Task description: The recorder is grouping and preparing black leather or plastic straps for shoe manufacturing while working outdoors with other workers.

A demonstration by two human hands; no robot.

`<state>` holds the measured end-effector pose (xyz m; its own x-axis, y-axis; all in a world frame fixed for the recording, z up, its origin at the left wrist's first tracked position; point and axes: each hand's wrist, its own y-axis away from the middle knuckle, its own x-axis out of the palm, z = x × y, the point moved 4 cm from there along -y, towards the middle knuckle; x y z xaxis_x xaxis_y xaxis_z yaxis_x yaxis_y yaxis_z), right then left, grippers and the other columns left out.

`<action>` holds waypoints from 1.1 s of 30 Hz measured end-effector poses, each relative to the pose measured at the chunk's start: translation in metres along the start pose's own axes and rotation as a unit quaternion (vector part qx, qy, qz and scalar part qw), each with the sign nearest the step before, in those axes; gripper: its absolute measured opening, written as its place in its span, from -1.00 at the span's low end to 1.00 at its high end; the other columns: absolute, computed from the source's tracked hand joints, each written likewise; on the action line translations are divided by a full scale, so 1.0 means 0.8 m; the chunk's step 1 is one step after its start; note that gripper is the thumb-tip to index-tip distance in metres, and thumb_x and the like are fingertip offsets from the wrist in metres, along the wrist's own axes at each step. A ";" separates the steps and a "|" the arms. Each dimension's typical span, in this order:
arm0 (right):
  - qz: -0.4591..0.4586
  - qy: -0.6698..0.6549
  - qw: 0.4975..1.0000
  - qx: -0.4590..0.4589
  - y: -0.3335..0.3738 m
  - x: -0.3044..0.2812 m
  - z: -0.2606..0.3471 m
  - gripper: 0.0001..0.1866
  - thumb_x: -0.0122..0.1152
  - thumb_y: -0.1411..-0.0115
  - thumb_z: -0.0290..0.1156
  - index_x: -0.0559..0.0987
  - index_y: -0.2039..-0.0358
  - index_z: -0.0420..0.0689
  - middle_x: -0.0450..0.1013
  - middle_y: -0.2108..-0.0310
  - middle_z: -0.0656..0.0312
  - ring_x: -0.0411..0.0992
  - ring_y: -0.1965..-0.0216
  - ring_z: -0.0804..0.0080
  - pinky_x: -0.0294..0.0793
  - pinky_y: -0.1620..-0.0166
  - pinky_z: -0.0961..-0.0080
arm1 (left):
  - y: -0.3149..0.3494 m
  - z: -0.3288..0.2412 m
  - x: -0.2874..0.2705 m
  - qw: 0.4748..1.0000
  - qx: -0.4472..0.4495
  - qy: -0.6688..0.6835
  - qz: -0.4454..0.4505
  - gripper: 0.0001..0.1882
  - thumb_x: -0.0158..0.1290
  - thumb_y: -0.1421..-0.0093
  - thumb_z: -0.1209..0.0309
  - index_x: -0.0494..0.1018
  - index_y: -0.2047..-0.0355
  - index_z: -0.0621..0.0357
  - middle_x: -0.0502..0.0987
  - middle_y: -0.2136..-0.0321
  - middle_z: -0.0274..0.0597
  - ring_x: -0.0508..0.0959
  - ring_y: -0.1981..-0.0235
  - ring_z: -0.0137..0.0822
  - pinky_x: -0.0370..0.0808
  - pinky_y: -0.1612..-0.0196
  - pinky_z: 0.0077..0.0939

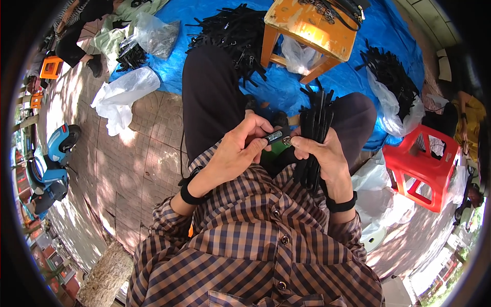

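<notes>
My left hand (238,148) pinches a short black piece with a pale printed face (274,137) between thumb and fingers, over my lap. Just to its right, my right hand (322,153) is closed round a bundle of black straps (318,110), whose ends stick out above and below the fist. Between that hand's thumb and forefinger sits a small shiny metal fitting (287,140), close to the black piece. Whether the fitting and the piece are joined cannot be made out.
A wooden stool (307,30) with metal fittings on top stands on a blue tarp (179,51). Black straps (230,33) lie heaped beside it. At right are a bagged strap pile (391,77) and a red plastic stool (429,163). A white bag (125,97) lies left. People sit at both sides.
</notes>
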<state>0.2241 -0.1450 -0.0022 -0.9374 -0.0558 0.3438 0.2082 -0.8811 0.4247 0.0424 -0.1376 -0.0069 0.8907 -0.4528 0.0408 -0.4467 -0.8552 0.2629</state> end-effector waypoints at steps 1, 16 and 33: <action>-0.001 -0.001 1.000 0.000 0.000 -0.002 0.001 -0.86 0.29 -0.03 -0.53 0.51 0.41 -0.27 0.33 0.67 0.33 0.28 0.62 0.62 0.26 0.52 0.66 | 0.000 -0.001 0.001 1.000 0.012 0.011 0.024 -0.85 -0.09 -0.28 0.48 0.26 0.17 0.22 0.46 0.45 -0.25 0.37 0.63 -0.63 0.31 0.58 -0.79; 0.049 0.012 0.993 0.103 0.003 -0.017 -0.005 -0.80 0.34 0.00 -0.44 0.49 0.42 -0.22 0.35 0.67 0.33 0.29 0.64 0.64 0.21 0.56 0.68 | -0.004 0.000 -0.002 0.986 -0.040 0.012 0.163 -0.87 -0.07 -0.27 0.49 0.33 0.18 0.24 0.47 0.48 -0.28 0.30 0.67 -0.66 0.27 0.59 -0.79; 0.082 -0.028 0.982 0.168 0.007 -0.013 -0.024 -0.80 0.31 -0.03 -0.49 0.49 0.36 -0.26 0.33 0.65 0.33 0.28 0.63 0.64 0.25 0.52 0.67 | -0.006 0.024 0.003 0.974 -0.048 0.077 0.208 -0.85 -0.03 -0.26 0.45 0.39 0.23 0.29 0.47 0.51 -0.30 0.33 0.70 -0.65 0.36 0.55 -0.76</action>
<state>0.2299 -0.1588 -0.0197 -0.8685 -0.1489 0.4727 0.4443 -0.6566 0.6095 0.0455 -0.1395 -0.0269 0.6396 -0.7053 0.3057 -0.7684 -0.5746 0.2818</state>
